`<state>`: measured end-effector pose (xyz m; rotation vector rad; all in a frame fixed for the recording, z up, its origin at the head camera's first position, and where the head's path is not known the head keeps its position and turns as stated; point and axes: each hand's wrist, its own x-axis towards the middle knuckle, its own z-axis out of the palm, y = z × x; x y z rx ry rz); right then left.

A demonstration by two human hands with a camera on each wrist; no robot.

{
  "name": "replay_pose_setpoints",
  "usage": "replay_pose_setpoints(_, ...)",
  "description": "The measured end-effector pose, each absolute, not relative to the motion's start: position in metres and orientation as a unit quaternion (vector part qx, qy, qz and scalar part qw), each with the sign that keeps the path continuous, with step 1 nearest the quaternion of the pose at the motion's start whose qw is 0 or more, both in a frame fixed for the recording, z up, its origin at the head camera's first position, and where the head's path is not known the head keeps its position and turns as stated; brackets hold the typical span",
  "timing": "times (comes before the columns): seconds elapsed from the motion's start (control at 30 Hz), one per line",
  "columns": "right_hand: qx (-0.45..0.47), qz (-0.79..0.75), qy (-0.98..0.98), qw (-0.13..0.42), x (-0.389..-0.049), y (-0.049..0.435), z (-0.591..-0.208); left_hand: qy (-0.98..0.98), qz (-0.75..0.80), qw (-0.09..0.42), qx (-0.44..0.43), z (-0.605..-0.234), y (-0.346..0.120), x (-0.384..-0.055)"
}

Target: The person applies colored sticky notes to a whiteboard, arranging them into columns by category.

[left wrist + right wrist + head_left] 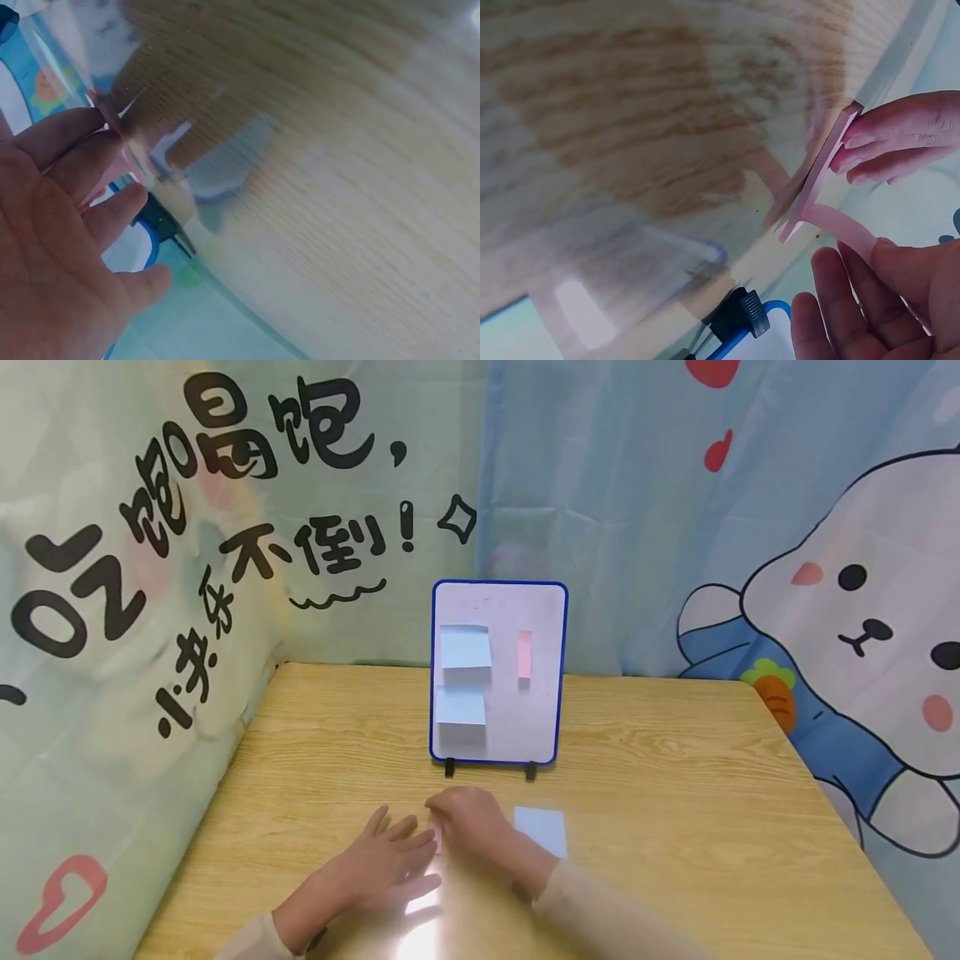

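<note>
A narrow pink sticky note pad (437,837) lies on the table between the two hands. My right hand (472,818) pinches the top pink sticky note (844,227) between thumb and finger. That note curls up from one end of the pad, as the right wrist view shows. At the pad's other end, the fingertips of my left hand (382,864) press on it, the fingers fairly straight and spread. In the left wrist view the left palm (52,247) faces the camera, with the pad (127,142) at its fingertips.
Beyond the hands stands a small whiteboard (502,727) with a blue rim on black feet (531,771). Two blue notes (465,647) and a pink strip (524,656) are stuck on it. A blue sticky note pad (542,828) lies right of the right hand. Printed curtains (600,527) border the table.
</note>
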<state>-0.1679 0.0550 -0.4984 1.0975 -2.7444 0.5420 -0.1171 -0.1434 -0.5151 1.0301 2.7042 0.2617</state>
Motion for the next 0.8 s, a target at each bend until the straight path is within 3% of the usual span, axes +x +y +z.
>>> replay_pose_setpoints(0.8, 0.286, 0.237, -0.924, 0.091, -0.180, 0.059, -0.498, 0.925, 0.090, 0.121, 0.348, -0.510, -0.140, -0.118)
